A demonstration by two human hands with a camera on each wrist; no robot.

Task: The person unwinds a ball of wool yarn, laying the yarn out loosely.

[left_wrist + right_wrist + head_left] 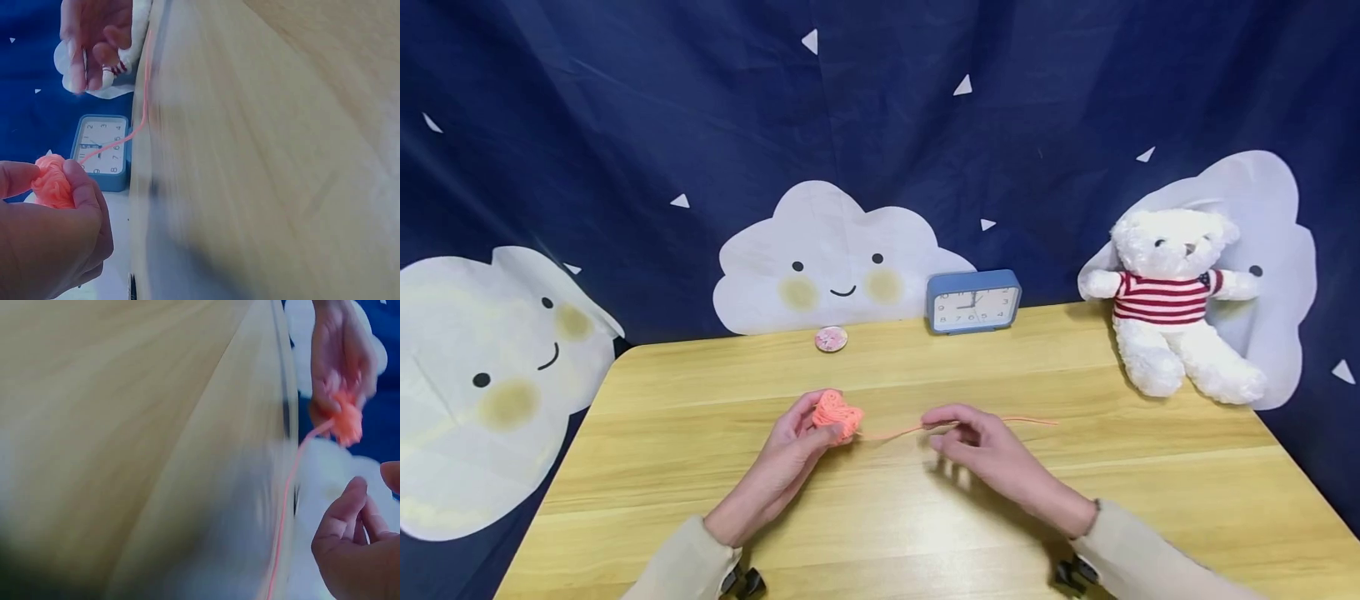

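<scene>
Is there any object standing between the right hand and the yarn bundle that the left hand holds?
No obstacle is visible. Only the loose strand of the yarn bundle runs across the gap between the right hand and the left hand; the blue clock stands farther back.

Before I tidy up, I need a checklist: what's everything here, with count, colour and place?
Table: one, pale wood, below
Backdrop: one, dark blue, behind
Cloud prints: three, white, on backdrop
Triangles: several, white, on backdrop
Clock: one, blue, table's back edge
Disc: one, pinkish, left of clock
Teddy bear: one, white, red-striped shirt, back right
Yarn bundle: one, coral, left of centre
Yarn strand: one, coral, running rightward
Wrist devices: two, black, at wrists
Sleeves: two, cream, front
Left grip: one, bare, holding the bundle
Right grip: one, bare, right of centre
</scene>
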